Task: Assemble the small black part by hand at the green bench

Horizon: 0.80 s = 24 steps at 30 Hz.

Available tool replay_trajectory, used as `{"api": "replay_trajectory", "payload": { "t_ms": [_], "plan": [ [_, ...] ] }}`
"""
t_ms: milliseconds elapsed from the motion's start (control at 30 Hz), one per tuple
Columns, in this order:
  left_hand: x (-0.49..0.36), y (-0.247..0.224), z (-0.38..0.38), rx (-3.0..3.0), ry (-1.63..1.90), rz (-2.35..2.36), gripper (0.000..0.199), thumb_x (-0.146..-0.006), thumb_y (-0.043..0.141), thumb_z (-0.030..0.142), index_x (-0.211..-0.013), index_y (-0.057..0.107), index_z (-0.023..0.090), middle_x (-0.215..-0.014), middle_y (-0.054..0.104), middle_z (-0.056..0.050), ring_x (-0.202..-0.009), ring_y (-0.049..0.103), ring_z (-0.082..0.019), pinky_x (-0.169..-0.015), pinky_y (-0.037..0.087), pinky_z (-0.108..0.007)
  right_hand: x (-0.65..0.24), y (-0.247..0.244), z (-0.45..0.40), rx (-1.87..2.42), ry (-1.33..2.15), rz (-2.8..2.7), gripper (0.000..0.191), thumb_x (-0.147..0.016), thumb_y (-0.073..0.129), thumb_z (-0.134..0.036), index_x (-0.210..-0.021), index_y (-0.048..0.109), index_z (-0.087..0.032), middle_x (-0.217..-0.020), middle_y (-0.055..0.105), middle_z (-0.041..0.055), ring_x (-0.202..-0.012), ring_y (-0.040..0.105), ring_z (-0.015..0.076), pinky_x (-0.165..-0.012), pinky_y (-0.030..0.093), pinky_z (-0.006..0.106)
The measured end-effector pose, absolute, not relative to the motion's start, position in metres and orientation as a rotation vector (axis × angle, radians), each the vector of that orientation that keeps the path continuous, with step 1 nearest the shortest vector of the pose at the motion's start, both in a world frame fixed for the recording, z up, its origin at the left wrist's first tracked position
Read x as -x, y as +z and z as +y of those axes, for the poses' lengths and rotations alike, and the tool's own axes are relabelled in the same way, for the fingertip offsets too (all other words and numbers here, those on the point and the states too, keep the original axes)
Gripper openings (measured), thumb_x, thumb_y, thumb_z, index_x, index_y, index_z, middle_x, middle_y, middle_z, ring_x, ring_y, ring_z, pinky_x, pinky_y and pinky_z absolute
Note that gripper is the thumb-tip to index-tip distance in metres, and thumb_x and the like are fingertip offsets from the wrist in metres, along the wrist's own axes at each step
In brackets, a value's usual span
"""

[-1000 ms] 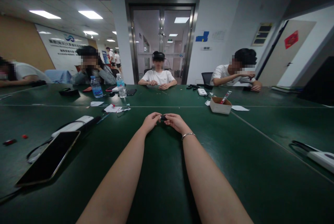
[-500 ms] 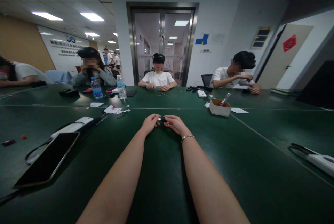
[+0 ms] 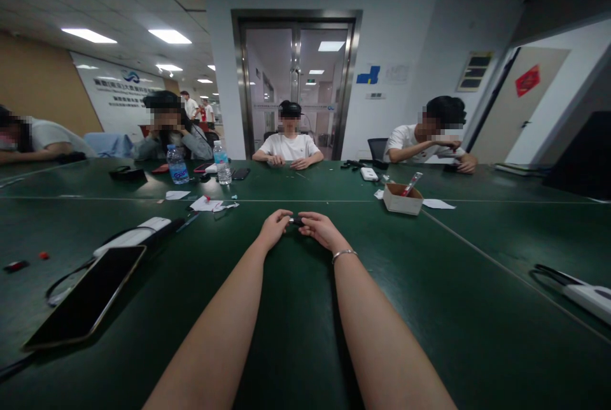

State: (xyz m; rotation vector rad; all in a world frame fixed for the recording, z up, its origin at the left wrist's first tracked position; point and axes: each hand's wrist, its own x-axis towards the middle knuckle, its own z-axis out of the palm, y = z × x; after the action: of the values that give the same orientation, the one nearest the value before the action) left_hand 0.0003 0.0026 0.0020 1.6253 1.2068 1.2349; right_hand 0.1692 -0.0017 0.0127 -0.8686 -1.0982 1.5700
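The black piece (image 3: 298, 221) sits at 12 o'clock, between your fingertips, too small to identify. Your left hand (image 3: 275, 229) pinches its silvery end; your right hand (image 3: 321, 230) grips the dark end.

Green table (image 3: 420, 289) spreads from your right forearm (image 3: 377, 327) out to a white device (image 3: 589, 295) at 2 o'clock. At 10 o'clock, a narrower stretch separates your left forearm (image 3: 214, 321) from the phone (image 3: 86, 298). A seam (image 3: 324, 200) crosses just beyond your fingers. At the far edge, at 12 o'clock, a co-worker (image 3: 288, 148) sits with both forearms resting there.

The box (image 3: 402, 201) stands at 1 o'clock, near that seam; a slim red-and-white item (image 3: 412, 184) leans out over its rim. Two bottles, one blue-capped (image 3: 177, 166) and one pale-capped (image 3: 222, 166), stand upright at 11 o'clock, beyond some paper scraps (image 3: 206, 204); you cannot tell how full they are.
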Motion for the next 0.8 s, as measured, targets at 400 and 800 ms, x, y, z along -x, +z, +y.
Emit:
{"api": "replay_trajectory", "payload": {
  "t_ms": [400, 800],
  "plan": [
    [-0.003, 0.0, 0.002, -1.657, 1.261, 1.084, 0.033, -0.071, 0.064, 0.045, -0.079, 0.055, 0.015, -0.067, 0.056, 0.0, -0.055, 0.048, -0.009, -0.052, 0.038, -0.021, -0.151, 0.02, -0.001, 1.156, 1.263, -1.648, 0.022, -0.065, 0.068, 0.007, -0.069, 0.056, -0.011, -0.047, 0.057, -0.0032, -0.033, 0.051, 0.0068, -0.03, 0.038, 0.012],
    [0.024, 0.073, -0.027, -1.754, 0.718, 1.313, 0.046, -0.046, 0.08, 0.037, -0.083, 0.062, 0.017, -0.053, 0.057, 0.003, -0.045, 0.053, -0.013, -0.044, 0.035, -0.022, -0.18, 0.022, -0.014, 1.125, 1.363, -1.472, 0.032, -0.063, 0.074, -0.005, -0.079, 0.049, -0.015, -0.055, 0.058, -0.0032, -0.043, 0.06, 0.0135, -0.038, 0.048, 0.019]
  ]
}}
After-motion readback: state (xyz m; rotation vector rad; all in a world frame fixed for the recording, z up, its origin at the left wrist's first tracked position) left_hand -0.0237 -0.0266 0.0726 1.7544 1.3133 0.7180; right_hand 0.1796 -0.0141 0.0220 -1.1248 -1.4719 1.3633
